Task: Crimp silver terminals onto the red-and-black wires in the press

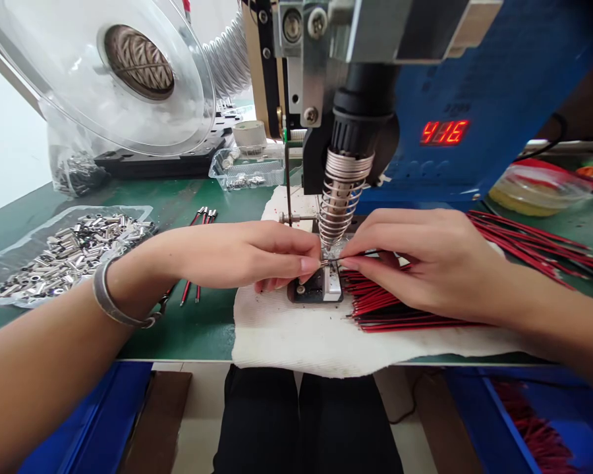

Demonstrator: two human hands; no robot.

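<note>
My left hand (257,257) is closed in a pinch on a small metal connector (324,264), largely covered by the fingertips. From the other side, my right hand (410,253) pinches a thin black wire (371,253), its end meeting the connector. Both sets of fingertips are just under the tip of a mounted soldering iron (343,178) wrapped in a wire spring. Beneath them sits a small metal fixture (332,286). A bundle of red and black wires (400,313) lies on a white cloth (286,336) under my right hand.
To the left stands a clear tray (74,253) of loose metal connectors. Several wires with metal ends (197,286) lie beside my left forearm. A clear reel (138,66) is at the back left. Behind the iron, a blue machine (439,164) has a lit red display. More wires (528,243) lie right.
</note>
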